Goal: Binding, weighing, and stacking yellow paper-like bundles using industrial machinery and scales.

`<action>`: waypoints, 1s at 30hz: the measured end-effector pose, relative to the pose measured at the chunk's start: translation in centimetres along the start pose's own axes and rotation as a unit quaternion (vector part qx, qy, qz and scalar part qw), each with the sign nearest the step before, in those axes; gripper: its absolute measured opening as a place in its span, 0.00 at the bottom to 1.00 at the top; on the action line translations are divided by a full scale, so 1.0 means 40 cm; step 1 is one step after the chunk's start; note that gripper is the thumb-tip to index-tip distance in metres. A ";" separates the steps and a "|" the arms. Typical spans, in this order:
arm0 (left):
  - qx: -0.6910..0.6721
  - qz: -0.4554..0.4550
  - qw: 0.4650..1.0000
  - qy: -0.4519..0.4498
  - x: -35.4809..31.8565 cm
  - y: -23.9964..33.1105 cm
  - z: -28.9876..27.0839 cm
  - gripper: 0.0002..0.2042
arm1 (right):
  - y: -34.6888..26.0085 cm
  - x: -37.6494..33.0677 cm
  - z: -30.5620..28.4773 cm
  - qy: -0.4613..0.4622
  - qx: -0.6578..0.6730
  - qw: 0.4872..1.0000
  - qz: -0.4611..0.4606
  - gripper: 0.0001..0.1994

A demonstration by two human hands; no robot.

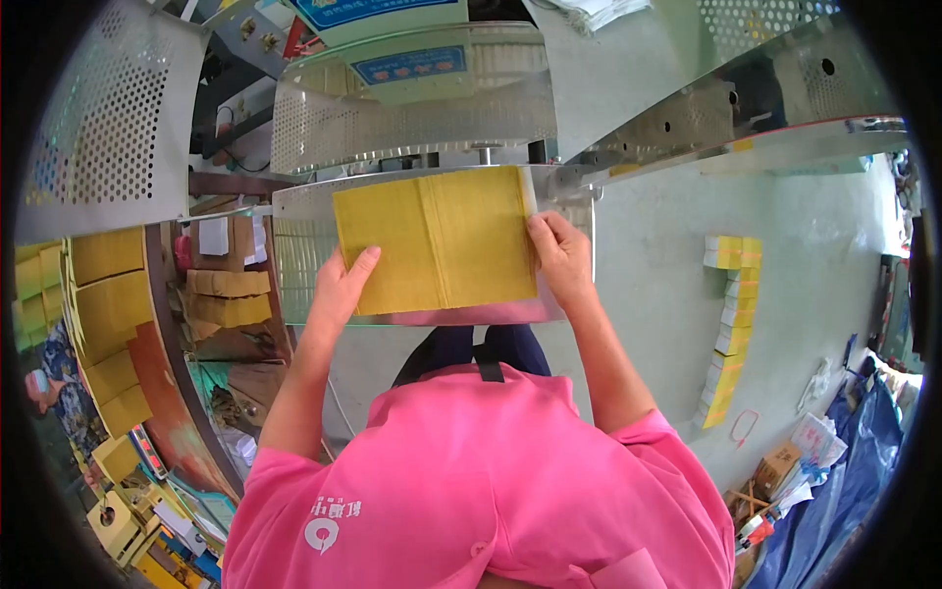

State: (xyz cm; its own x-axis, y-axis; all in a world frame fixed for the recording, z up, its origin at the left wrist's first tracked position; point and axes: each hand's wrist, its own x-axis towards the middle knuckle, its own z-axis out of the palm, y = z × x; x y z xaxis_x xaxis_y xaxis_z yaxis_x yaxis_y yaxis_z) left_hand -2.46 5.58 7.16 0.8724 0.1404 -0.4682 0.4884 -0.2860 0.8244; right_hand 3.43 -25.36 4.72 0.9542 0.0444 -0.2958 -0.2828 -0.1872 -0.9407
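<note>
Both my hands hold a wide yellow book cover over the metal bed of a machine. Crease lines run down its middle, and a white strip shows along its right edge; whether pages lie beneath it I cannot tell. At the lower left, my left hand grips it with the thumb on top and the fingers hidden underneath. My right hand pinches the right edge, thumb and bent fingers at its upper part. The cover is tilted slightly, its right side farther away.
Beyond the bed stands a clear guard panel. A metal rail slants away at the right. Yellow-and-white stacks line the floor to the right. Yellow sheets lie on a bench at the left, where another person is partly visible.
</note>
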 end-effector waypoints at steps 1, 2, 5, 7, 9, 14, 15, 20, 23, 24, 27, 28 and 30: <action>0.002 0.003 1.000 0.002 0.002 -0.002 0.001 0.26 | 0.007 0.002 -0.001 0.025 -0.038 0.998 -0.041 0.12; 0.003 0.003 1.000 0.000 0.003 0.000 0.005 0.26 | 0.010 0.001 -0.006 0.027 -0.037 0.998 -0.039 0.12; -0.020 0.013 0.999 0.023 0.000 -0.003 0.009 0.23 | -0.039 -0.002 -0.006 0.044 -0.084 0.995 -0.029 0.12; -0.033 0.029 0.999 0.027 0.002 -0.010 0.012 0.23 | -0.057 0.003 -0.010 0.041 -0.087 0.994 -0.042 0.12; -0.036 0.024 0.999 0.029 0.001 -0.016 0.011 0.23 | -0.039 0.015 -0.012 0.039 -0.070 0.996 -0.023 0.12; -0.030 0.012 0.999 0.033 -0.006 0.003 0.015 0.22 | -0.037 0.021 -0.018 0.065 -0.155 0.983 -0.072 0.10; -0.027 0.013 0.999 0.034 -0.006 0.007 0.015 0.22 | -0.037 0.025 -0.018 0.059 -0.167 0.982 -0.072 0.09; -0.026 0.015 0.999 0.039 -0.010 0.006 0.016 0.23 | -0.047 0.025 -0.012 0.041 -0.127 0.988 -0.081 0.09; -0.001 0.014 0.999 0.044 -0.009 0.001 0.014 0.24 | -0.044 0.025 -0.010 0.043 -0.165 0.982 -0.086 0.10; -0.001 0.015 0.999 0.042 -0.007 0.001 0.015 0.24 | -0.040 0.022 -0.008 0.050 -0.163 0.979 -0.110 0.09; 0.001 0.016 0.999 0.040 -0.005 0.008 0.018 0.24 | -0.037 0.018 -0.004 0.058 -0.158 0.975 -0.146 0.08; 0.003 0.014 0.999 0.041 -0.005 0.010 0.017 0.24 | -0.036 0.017 -0.003 0.059 -0.155 0.973 -0.160 0.07; 0.011 0.018 0.999 0.036 -0.005 0.002 0.012 0.24 | -0.041 0.017 -0.005 0.048 -0.144 0.976 -0.159 0.08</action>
State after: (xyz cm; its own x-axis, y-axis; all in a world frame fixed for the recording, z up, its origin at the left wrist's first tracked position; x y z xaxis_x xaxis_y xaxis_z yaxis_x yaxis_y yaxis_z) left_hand -2.60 5.08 7.17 0.8890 0.1974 -0.4131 0.4565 -0.3127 0.8330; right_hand 4.55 -25.22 6.09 0.9979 0.0558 0.0324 0.0540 -0.4483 -0.8923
